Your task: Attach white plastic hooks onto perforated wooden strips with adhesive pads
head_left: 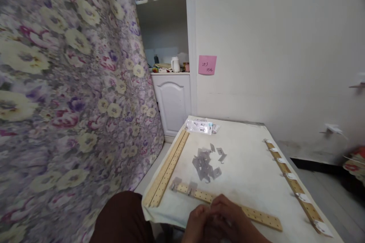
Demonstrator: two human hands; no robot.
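Observation:
My left hand (196, 222) and my right hand (232, 214) meet at the table's front edge, fingers closed and pressed together. What they hold, if anything, is hidden. Just beyond them a wooden strip with rows of holes (258, 215) runs crosswise, partly covered by my right hand. Two small greyish clear packets, one of them a packet (192, 187) nearer my hands, sit at that strip's left end. Farther back lies a loose pile of similar packets (203, 165), with a few scattered to its right.
Two perforated wooden strips (168, 167) lie side by side along the table's left edge. On the right, another strip (292, 186) carries several white tags with metal pieces. A clear plastic package (199, 126) rests at the back of the cloth-covered table (242, 152). A floral curtain (71, 83) hangs left.

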